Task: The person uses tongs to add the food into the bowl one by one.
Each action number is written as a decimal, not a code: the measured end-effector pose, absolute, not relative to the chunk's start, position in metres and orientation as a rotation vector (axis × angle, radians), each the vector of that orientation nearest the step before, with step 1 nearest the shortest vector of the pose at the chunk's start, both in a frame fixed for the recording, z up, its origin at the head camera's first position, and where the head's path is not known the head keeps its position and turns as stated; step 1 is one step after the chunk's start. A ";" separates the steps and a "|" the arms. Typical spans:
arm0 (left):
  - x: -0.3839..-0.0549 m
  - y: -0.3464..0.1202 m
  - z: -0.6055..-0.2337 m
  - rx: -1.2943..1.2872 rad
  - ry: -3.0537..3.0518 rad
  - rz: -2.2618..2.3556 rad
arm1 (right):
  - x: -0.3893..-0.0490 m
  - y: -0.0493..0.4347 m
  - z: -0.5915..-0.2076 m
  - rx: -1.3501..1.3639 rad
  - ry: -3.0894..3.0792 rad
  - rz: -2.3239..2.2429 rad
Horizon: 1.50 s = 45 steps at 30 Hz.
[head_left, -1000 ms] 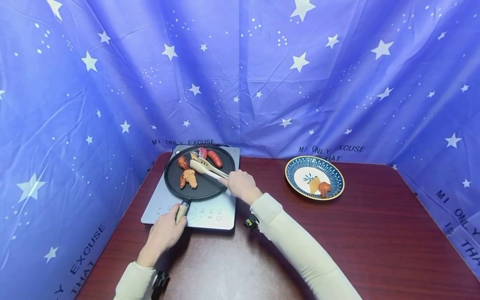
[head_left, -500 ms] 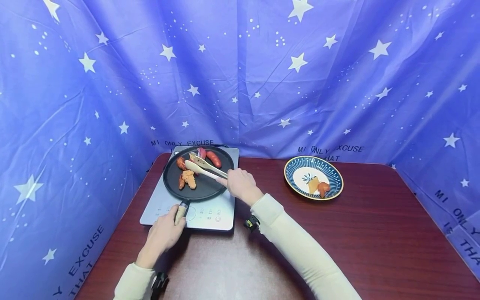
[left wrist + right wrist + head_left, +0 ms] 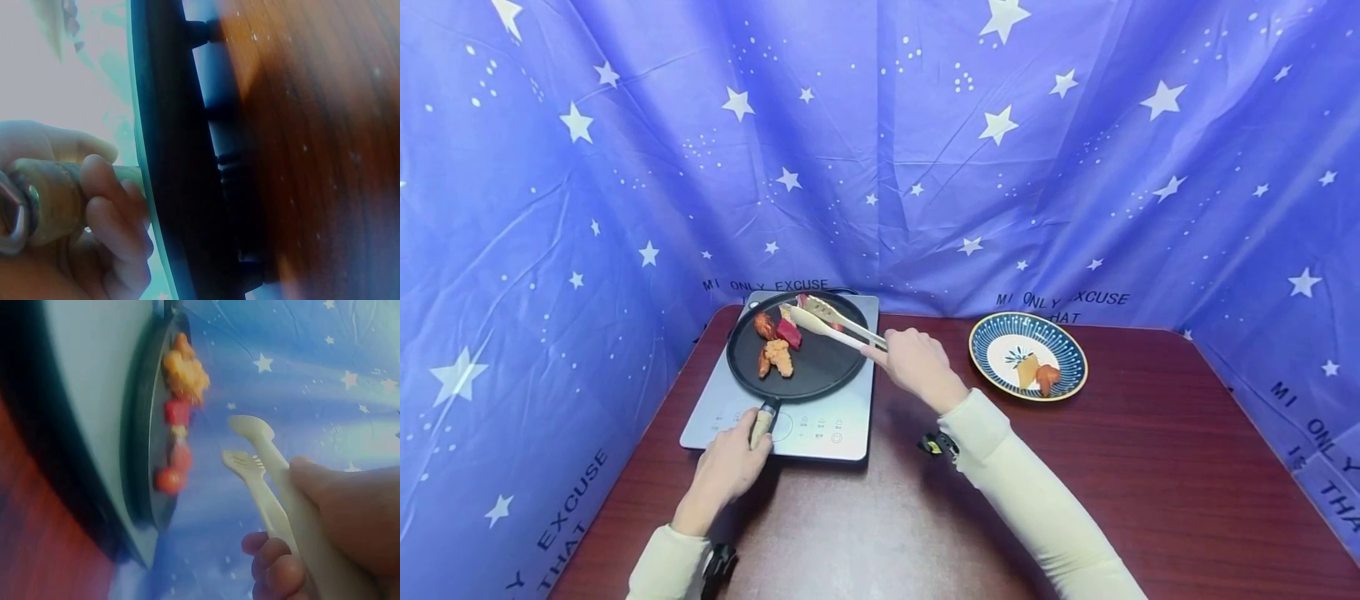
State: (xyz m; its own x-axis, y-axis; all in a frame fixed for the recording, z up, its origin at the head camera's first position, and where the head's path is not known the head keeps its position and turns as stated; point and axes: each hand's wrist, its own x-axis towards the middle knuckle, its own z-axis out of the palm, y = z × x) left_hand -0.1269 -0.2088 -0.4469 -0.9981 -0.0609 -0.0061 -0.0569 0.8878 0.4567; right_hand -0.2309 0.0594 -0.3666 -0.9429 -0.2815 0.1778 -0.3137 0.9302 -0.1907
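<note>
My left hand (image 3: 730, 462) grips the handle (image 3: 762, 427) of a black frying pan (image 3: 820, 379). In the left wrist view, its fingers (image 3: 112, 219) curl round that handle. My right hand (image 3: 919, 367) holds cream tongs (image 3: 811, 322) over the pan; in the right wrist view the tongs' tips (image 3: 250, 427) stand apart with nothing between them. Left of the tongs in the pan lie a piece of fried chicken (image 3: 780, 359), a dark red chunk (image 3: 788, 333) and a brown roasted piece (image 3: 764, 325). The tongs partly hide other food behind them, including a red sausage.
Beneath the pan is a silver induction cooker (image 3: 715, 429) on a dark red wooden table (image 3: 1150, 433). A blue-patterned plate (image 3: 992, 367) with a tan piece (image 3: 1028, 370) and an orange-brown piece (image 3: 1048, 379) stands to the right. A starry blue curtain (image 3: 880, 167) encloses the back and sides.
The tongs and my right hand have shifted right and slightly away from me. A dark red chunk now shows beside the fried chicken, where the tongs were. My left hand keeps its grip.
</note>
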 end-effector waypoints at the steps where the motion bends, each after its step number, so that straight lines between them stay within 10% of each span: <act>1: -0.127 -0.209 -0.447 0.094 -3.046 -0.735 | -0.230 0.066 -0.366 0.455 -2.927 0.319; 45: -0.126 -0.208 -0.444 0.076 -3.062 -0.751 | -0.158 0.308 -0.379 0.052 -3.060 0.294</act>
State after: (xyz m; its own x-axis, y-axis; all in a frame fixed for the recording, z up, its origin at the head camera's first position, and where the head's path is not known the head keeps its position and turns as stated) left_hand -0.1260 -0.2085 -0.4437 -0.9988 -0.0440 -0.0231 -0.0497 0.8854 0.4622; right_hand -0.1579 0.3077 -0.3793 -0.9972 -0.0272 0.0703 -0.0401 0.9811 -0.1892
